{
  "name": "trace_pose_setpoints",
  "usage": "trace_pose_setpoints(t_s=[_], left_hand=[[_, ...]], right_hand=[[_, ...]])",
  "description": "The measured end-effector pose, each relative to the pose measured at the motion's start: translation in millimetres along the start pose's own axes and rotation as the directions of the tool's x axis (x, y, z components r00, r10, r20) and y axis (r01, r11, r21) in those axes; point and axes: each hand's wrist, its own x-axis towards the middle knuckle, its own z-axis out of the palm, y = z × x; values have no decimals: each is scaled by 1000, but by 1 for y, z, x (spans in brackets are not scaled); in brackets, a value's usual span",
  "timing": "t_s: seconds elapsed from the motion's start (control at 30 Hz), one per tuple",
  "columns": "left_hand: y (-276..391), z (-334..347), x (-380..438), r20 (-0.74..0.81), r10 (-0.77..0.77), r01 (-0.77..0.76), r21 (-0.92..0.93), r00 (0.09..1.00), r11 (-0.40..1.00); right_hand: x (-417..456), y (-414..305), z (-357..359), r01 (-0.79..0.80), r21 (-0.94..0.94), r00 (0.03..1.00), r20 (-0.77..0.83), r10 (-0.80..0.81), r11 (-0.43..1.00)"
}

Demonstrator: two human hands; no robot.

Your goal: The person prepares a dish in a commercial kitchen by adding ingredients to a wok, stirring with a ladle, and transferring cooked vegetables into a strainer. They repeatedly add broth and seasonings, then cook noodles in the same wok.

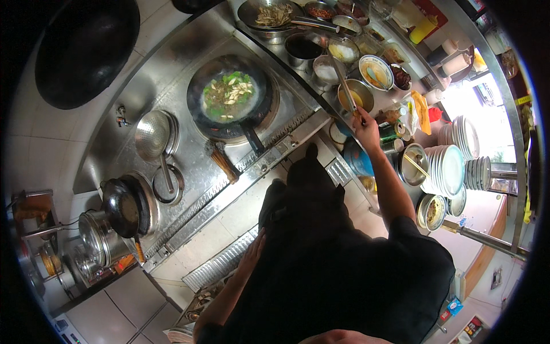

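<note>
My right hand (pixel 366 129) grips the wooden end of a long metal ladle (pixel 342 81). The ladle reaches over the seasoning containers, its bowl by the pot of dark liquid (pixel 304 46); whether it dips in cannot be made out. My left hand (pixel 254 249) hangs low beside my black clothing, fingers extended, with nothing visible in it. On the stove stands a wok (pixel 197 105) of green vegetables and pale slices in bubbling liquid, its handle (pixel 252 138) pointing toward me. A metal bowl of yellow liquid (pixel 355 96) lies just beyond my right hand.
Left on the steel stove (pixel 189 150) are a perforated skimmer (pixel 152 131), a bamboo wok brush (pixel 225 165) and a second wok (pixel 122 208). A faucet (pixel 122 116) projects from the backsplash. Stacked plates (pixel 447 170), bottles and a bowl with chopsticks (pixel 408 172) crowd the right side.
</note>
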Motion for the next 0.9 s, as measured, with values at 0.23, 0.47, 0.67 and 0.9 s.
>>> trace_pose_setpoints(t_s=[0.23, 0.47, 0.67, 0.9], left_hand=[[4, -4, 2, -10, 0, 0, -5, 1000, 1000], [-15, 38, -18, 60, -46, 52, -99, 997, 994], [-11, 32, -15, 170, -122, 155, -194, 978, 969], [-3, 18, -13, 218, -153, 192, -170, 964, 966]], right_hand=[[22, 18, -5, -84, -29, 995, -60, 82, 996], [33, 4, -16, -148, 88, 989, 5, 148, 985], [41, 21, -10, -267, 138, 964, 37, 264, 954], [91, 61, -3, -104, -168, 995, -26, 101, 980]])
